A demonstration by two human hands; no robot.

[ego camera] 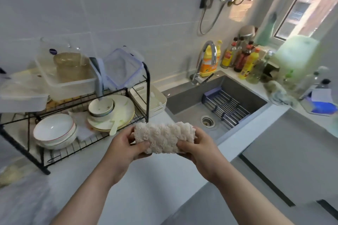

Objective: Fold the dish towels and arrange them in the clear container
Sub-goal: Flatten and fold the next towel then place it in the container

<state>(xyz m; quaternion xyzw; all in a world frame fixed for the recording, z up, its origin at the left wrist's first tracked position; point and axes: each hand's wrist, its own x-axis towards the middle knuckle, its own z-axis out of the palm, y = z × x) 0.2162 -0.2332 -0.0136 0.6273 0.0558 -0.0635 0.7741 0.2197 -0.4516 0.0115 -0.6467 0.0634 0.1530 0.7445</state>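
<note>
Over a white kitchen counter [150,184], I hold a cream, ribbed dish towel [164,137] bunched into a thick bundle, one end in each hand. My left hand [126,146] is closed around the towel's left end, thumb pressed across its front face; my right hand [199,149] is closed on the right end, its thumb also on the front and fingers wrapped behind. The towel hangs in the air just in front of the sink [219,104], touching nothing but my hands.

Left of the sink stands a black wire dish rack [76,104]. On its top shelf rests a clear container [67,76], tilted, with what looks like folded, pale brownish cloth inside, though blur keeps me from being sure. Beside it leans a clear lid with blue clips [122,67]. On the rack's lower shelf sit white bowls [54,131] and a stack of plates [117,113] with a smaller bowl on top.

A chrome faucet [206,60] curves over the sink's back edge, a yellow detergent bottle [210,62] stands just behind it, and a cluster of sauce bottles [241,58] lines the counter to the sink's right, below the window.
</note>
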